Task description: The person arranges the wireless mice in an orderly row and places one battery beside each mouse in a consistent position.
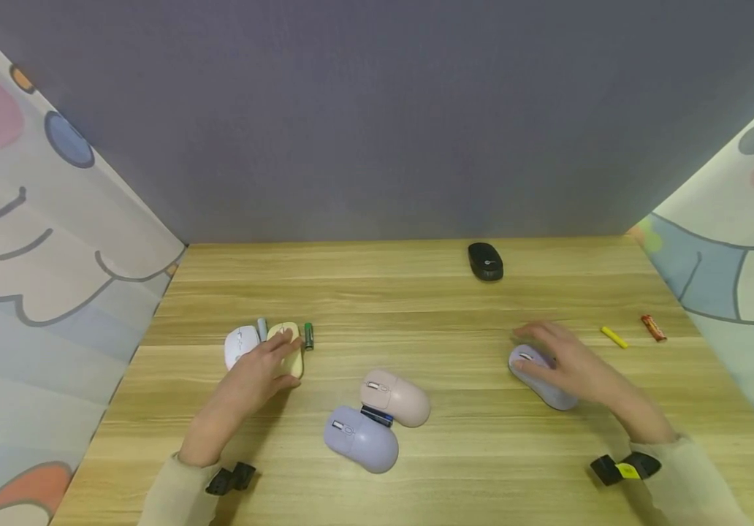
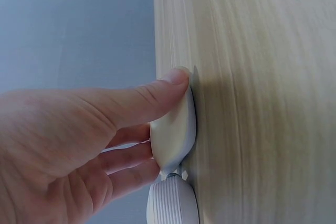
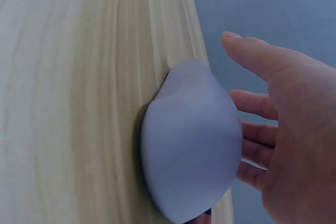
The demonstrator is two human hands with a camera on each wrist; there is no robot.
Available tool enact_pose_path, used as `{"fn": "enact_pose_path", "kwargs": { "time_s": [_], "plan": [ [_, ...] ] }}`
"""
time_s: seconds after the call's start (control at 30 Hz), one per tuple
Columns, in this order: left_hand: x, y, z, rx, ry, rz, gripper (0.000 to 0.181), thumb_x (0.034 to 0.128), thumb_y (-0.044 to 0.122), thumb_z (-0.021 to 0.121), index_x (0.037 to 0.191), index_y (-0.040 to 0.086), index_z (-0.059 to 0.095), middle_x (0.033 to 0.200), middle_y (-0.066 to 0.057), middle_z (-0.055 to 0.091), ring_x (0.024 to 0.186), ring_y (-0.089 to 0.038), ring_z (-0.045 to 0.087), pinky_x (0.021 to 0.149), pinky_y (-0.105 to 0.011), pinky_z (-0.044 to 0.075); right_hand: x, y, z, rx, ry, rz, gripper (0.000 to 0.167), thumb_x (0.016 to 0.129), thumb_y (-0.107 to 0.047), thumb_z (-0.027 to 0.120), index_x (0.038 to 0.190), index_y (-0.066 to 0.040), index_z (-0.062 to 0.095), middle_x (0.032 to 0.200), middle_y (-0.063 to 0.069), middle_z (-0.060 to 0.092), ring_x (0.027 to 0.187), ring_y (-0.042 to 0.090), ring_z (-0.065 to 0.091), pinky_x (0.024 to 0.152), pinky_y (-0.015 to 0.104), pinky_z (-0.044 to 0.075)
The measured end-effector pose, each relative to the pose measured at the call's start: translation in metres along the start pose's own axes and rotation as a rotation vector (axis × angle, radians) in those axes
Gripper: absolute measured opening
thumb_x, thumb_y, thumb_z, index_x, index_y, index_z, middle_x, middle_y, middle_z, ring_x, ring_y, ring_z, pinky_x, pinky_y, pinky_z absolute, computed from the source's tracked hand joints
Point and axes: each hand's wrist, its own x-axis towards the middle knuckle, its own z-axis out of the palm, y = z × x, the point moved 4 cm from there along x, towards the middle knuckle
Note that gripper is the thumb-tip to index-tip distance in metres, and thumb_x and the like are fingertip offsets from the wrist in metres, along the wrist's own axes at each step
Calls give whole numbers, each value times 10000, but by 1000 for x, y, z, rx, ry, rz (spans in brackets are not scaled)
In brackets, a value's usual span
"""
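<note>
On the left of the table my left hand (image 1: 253, 378) grips a pale yellow computer mouse (image 1: 295, 363); in the left wrist view the thumb lies on one side of it, the fingers on the other. Beside that mouse are a white mouse (image 1: 240, 343), a pale blue battery (image 1: 262, 329) and a green battery (image 1: 309, 337). At the right, my right hand (image 1: 577, 367) is over a lilac mouse (image 1: 556, 396). The right wrist view shows its thumb raised clear of that mouse (image 3: 191, 140) and its fingers spread behind it, their contact partly hidden.
Front centre, a beige-pink mouse (image 1: 408, 402) and a second lilac mouse (image 1: 367, 442) lie with a dark blue battery (image 1: 377, 416) between them. A black mouse (image 1: 485, 261) sits near the grey back panel (image 1: 377, 131). A yellow battery-sized stick (image 1: 614, 337) and a red one (image 1: 654, 328) lie far right.
</note>
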Motion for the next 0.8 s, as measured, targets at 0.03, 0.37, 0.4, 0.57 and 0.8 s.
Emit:
{"fn": "enact_pose_path", "kwargs": {
  "time_s": [0.03,0.37,0.4,0.57,0.8],
  "plan": [
    [0,0,0,-1,1,1,647,811,128,866,1364,-80,602,1436,-319,544,1291,-504,559,1012,-586,523,-1,0,0,-3,2,-2,439,879,-183,822,1247,-3,664,1300,181,644,1196,383,586,951,496,469],
    [-1,2,-1,4,25,15,632,801,136,874,1341,-76,623,1415,-311,566,1270,-483,585,992,-562,543,-7,0,4,5,-29,56,428,902,-225,810,1272,-66,662,1293,111,645,1164,325,603,894,482,507],
    [-1,2,-1,5,25,16,628,803,135,872,1340,-76,624,1414,-310,567,1269,-482,585,993,-562,543,-7,0,4,5,-30,59,430,902,-225,811,1273,-69,661,1292,111,645,1160,319,603,887,471,509],
    [-1,2,-1,7,25,16,624,805,133,870,1339,-76,625,1417,-307,566,1271,-482,584,998,-566,538,-9,-1,5,4,-28,53,434,890,-213,824,1269,-78,662,1280,107,646,1121,269,604,853,393,504],
    [-1,1,0,5,18,6,639,798,137,876,1340,-83,620,1424,-317,555,1280,-487,576,1000,-571,536,-12,-1,8,-2,-27,50,459,874,-223,841,1273,-87,658,1289,111,637,1091,236,602,835,390,516]
  ]
}}
